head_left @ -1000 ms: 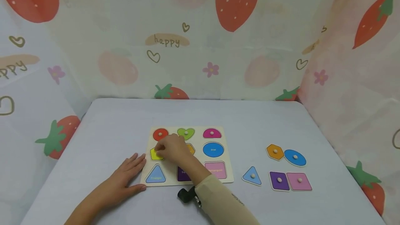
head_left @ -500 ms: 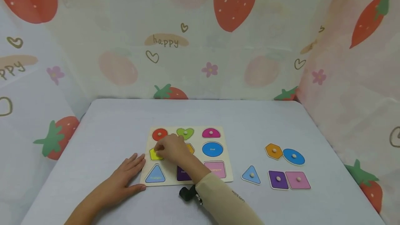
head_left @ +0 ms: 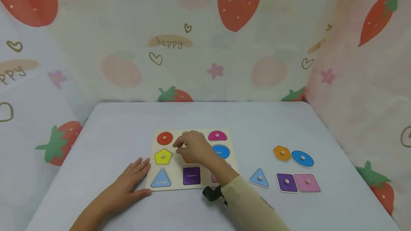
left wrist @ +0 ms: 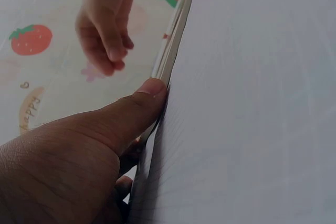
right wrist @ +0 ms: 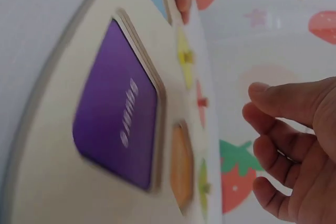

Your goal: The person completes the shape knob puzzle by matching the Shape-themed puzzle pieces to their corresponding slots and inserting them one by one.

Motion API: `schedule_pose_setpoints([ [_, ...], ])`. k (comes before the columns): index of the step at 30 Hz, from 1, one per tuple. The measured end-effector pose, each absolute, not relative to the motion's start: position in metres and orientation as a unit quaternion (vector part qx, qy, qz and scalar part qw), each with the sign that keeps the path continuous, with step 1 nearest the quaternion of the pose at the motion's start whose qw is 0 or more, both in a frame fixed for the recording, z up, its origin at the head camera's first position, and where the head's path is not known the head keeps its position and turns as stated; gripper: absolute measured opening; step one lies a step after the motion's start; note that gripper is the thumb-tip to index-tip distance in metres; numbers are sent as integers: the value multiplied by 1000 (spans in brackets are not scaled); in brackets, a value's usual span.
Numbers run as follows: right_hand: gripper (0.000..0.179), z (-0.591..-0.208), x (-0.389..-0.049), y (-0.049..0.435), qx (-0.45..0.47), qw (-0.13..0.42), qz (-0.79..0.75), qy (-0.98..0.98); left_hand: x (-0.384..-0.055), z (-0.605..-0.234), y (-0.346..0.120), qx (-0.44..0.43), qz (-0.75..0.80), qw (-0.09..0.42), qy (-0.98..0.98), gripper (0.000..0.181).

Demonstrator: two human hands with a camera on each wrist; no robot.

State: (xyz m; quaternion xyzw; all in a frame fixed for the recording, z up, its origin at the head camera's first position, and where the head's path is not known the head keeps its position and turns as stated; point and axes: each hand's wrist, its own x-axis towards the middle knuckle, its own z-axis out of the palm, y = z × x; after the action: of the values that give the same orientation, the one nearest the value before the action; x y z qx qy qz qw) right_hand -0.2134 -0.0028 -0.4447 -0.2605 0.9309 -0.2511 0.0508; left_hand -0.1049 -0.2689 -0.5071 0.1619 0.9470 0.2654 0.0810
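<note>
A cream shape-puzzle board (head_left: pixel 176 181) lies on the table. My left hand (head_left: pixel 130 179) lies at its left edge with fingers extended; in the left wrist view its thumb (left wrist: pixel 142 98) touches the board's edge. My right hand (head_left: pixel 194 147) hovers over the middle of the board, holding nothing, its fingers (right wrist: pixel 275 127) loosely bent. The yellow pentagon piece (head_left: pixel 163 156) sits in its slot, below the red circle piece (head_left: pixel 165 138). Also seated are the magenta half-circle piece (head_left: pixel 217 135) and the green heart piece (right wrist: pixel 203 186), which my right hand mostly covers in the head view.
Loose knobbed pieces lie right of the board: an orange hexagon (head_left: pixel 282 153), a blue oval (head_left: pixel 302 158), a light blue triangle (head_left: pixel 258 178), a purple square (head_left: pixel 287 183) and a pink rectangle (head_left: pixel 307 182). The slots for these shapes are bare. Strawberry-print cloth (head_left: pixel 196 63) surrounds the table.
My right hand has let go of the yellow pentagon piece and moved up and to the right, uncovering it and the purple square slot. My left hand has stayed at the board's edge.
</note>
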Motion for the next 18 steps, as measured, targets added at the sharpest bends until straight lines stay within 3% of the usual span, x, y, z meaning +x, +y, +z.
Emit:
schedule_pose_setpoints([
  [6, 20, -428, -202, 35, -296, 34, -251, 921, -100, -512, -266, 164, 276, 75, 944, 95],
  [11, 17, -418, -192, 71, -338, -26, -243, 909, -98, -512, -265, 162, 267, 71, 947, 96],
  [18, 16, -416, -179, 127, -302, -94, -259, 913, -101, -507, -265, 162, 259, 72, 950, 96],
])
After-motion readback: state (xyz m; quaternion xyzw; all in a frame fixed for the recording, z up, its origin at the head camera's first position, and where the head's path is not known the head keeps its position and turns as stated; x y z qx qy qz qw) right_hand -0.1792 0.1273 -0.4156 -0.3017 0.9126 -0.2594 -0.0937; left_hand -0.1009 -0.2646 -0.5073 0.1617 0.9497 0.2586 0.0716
